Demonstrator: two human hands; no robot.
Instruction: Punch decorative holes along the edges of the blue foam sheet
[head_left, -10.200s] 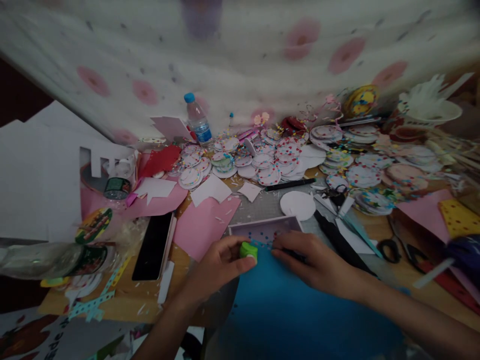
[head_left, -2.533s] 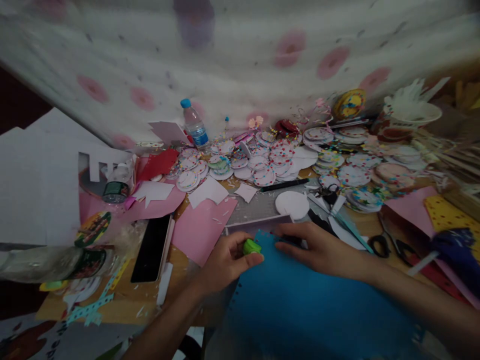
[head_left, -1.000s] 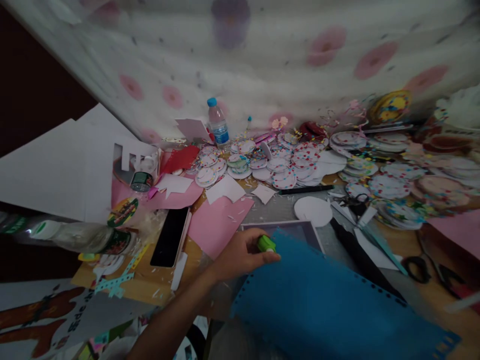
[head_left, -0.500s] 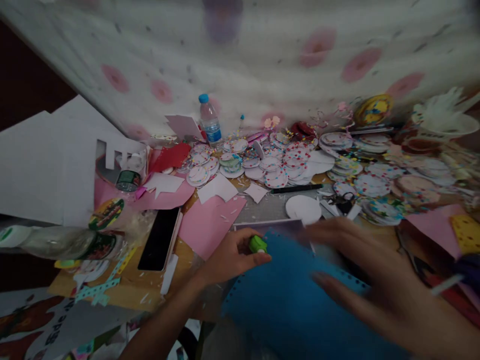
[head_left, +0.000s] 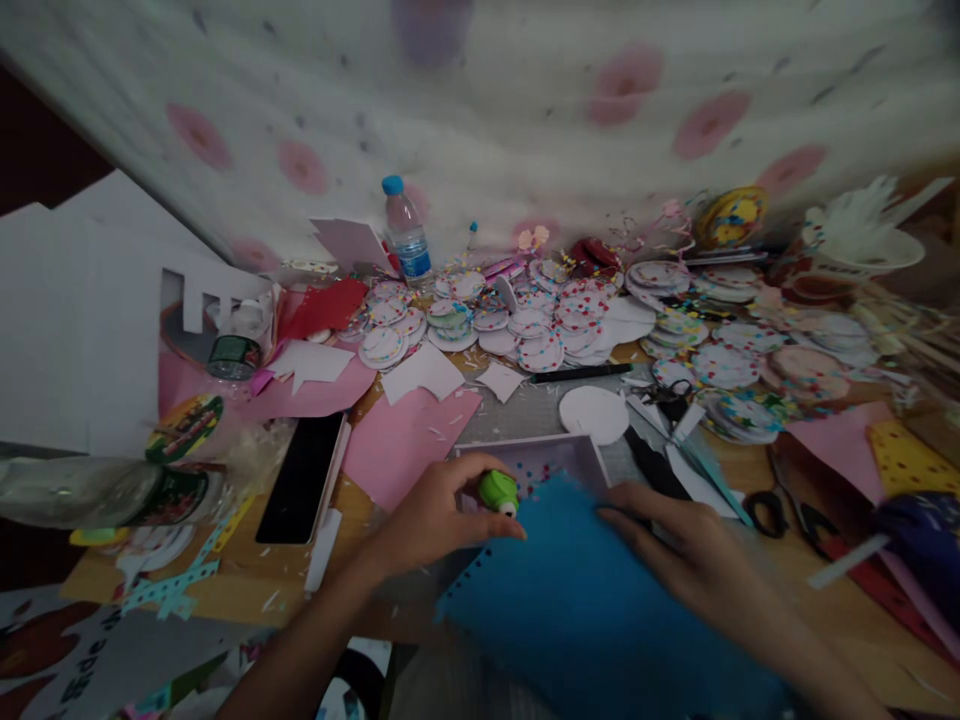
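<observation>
Pinching green punch (head_left: 498, 491), right hand (head_left: 686, 550) flattens sheet (head_left: 600, 610).

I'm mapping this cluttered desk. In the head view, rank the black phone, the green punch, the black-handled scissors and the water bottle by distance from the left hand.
1. Green punch: gripped in the left hand at the blue sheet's edge.
2. Black phone: flat on the table, to the hand's left.
3. Black-handled scissors: off to the right, beyond the right hand.
4. Water bottle: upright at the back, by the curtain.
</observation>
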